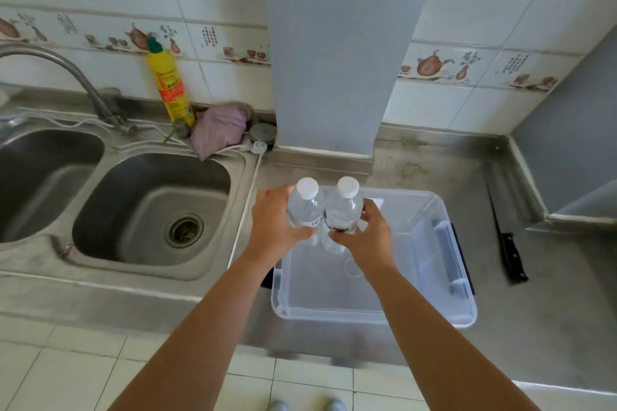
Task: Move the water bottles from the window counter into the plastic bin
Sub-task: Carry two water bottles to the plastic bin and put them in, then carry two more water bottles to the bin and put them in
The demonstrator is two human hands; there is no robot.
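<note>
Two clear water bottles with white caps stand upright side by side over the far left part of the clear plastic bin (pixel 444 294). My left hand (pixel 273 223) grips the left bottle (pixel 305 207) from its left side. My right hand (pixel 364 237) grips the right bottle (pixel 344 208) from its right side. The bottles touch each other, and their lower ends are inside the bin's rim. The bin rests on the steel counter (pixel 541 310) and holds nothing else that I can see.
A double steel sink (pixel 150 210) lies to the left, with a faucet (pixel 66 67). A yellow detergent bottle (pixel 170 87) and a pink cloth (pixel 220 130) stand behind it. A grey column (pixel 334 60) rises behind the bin. A dark knife (pixel 507 243) lies right of the bin.
</note>
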